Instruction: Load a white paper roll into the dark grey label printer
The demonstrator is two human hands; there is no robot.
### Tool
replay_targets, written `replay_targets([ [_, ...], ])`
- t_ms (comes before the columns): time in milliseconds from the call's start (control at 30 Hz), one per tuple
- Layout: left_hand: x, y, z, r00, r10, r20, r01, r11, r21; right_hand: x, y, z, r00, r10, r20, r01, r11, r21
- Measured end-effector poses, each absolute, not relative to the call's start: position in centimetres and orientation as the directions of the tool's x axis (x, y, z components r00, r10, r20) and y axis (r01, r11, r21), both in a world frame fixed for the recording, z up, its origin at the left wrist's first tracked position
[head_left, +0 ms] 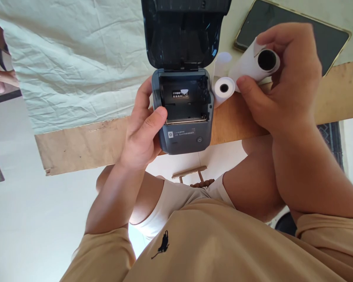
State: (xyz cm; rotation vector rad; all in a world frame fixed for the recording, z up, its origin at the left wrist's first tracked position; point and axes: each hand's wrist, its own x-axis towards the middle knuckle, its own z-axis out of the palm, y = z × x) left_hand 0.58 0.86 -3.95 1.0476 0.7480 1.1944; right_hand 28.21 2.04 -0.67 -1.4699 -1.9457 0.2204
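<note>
My left hand (145, 125) grips a dark portable label printer (184, 139) by its left side, thumb on the front edge of the paper bay. The printer's black lid (182, 37) stands open at the far side, and inside the bay (185, 107) I see no roll, only a small printed label. My right hand (291, 74) is closed around a white paper roll (245, 64) with a wide dark core facing me. Between that roll and the printer sits a smaller white paper roll (223, 88) with a narrow core, a loose end of paper curling up behind it.
Beyond my right hand a smartphone (294, 33) with a gold-edged case lies on the table. A wrinkled pale cloth (85, 58) covers the wooden table (82, 147), whose bare front edge runs below my hands. Part of another person's hand (1, 80) shows at the far left.
</note>
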Motion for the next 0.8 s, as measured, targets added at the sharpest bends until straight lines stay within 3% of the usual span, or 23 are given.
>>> replay_targets([
  [100, 0.7, 0.7, -3.5, 0.225, 0.974, 0.035, -0.360, 0.050, 0.932, 27.7, 1.9, -0.7, -0.123, 0.901, 0.416, 0.728, 0.367, -0.579],
  [233, 1.1, 0.6, -3.1, 0.208, 0.977, 0.039, -0.409, 0.051, 0.911, 27.5, 1.9, -1.0, -0.095, 0.861, 0.500, 0.807, 0.361, -0.467],
  [333, 1.2, 0.5, -2.9, 0.213, 0.976, 0.040, -0.432, 0.058, 0.900, 27.4, 1.8, -0.7, -0.094, 0.873, 0.479, 0.693, 0.403, -0.597],
  [400, 1.2, 0.5, -2.7, 0.216, 0.976, 0.038, -0.433, 0.061, 0.899, 27.4, 1.6, -0.6, -0.140, 0.881, 0.451, 0.661, 0.422, -0.620],
  [533, 1.2, 0.4, -2.5, 0.207, 0.978, 0.009, -0.429, 0.082, 0.899, 27.5, 1.7, -0.6, -0.198, 0.888, 0.416, 0.789, 0.396, -0.470],
  [600, 1.1, 0.4, -2.5, 0.208, 0.978, 0.022, -0.436, 0.073, 0.897, 27.5, 1.9, -0.8, -0.179, 0.899, 0.399, 0.806, 0.367, -0.464],
  [800, 1.2, 0.5, -2.6, 0.223, 0.975, 0.024, -0.437, 0.077, 0.896, 26.8, 2.0, -0.4, -0.069, 0.926, 0.372, 0.754, 0.293, -0.588],
])
